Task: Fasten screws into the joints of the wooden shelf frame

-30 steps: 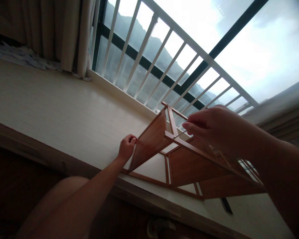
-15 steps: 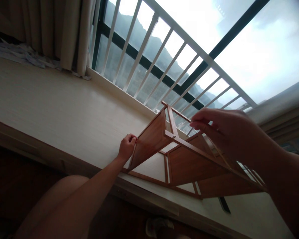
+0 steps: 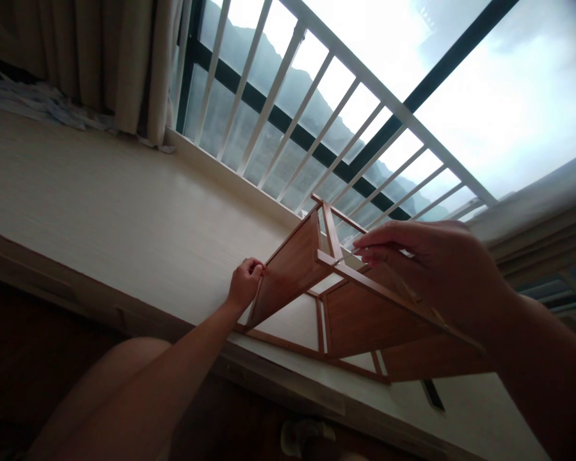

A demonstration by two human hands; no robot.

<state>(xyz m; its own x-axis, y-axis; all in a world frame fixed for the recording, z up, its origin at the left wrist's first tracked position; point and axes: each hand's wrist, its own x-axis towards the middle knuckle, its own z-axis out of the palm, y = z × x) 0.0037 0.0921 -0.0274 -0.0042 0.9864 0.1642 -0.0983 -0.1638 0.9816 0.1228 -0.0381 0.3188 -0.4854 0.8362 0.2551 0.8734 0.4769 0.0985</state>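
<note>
Glaring daylight from the window (image 3: 461, 105) leaves the foreground dim and the floor (image 3: 33, 333) nearly black.

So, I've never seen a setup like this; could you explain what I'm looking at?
There's no robot here, just a person's two bare hands, seen by a camera worn on the head, looking forward and down. On the wide, pale ledge rests a brown wooden frame with flat panels. A dark, flat, oblong object lies there too, too dim to identify. The left hand holds the frame by the edge of its end panel. The right hand pinches a thin, silvery rod, its tip at the frame's upper rail.
</note>
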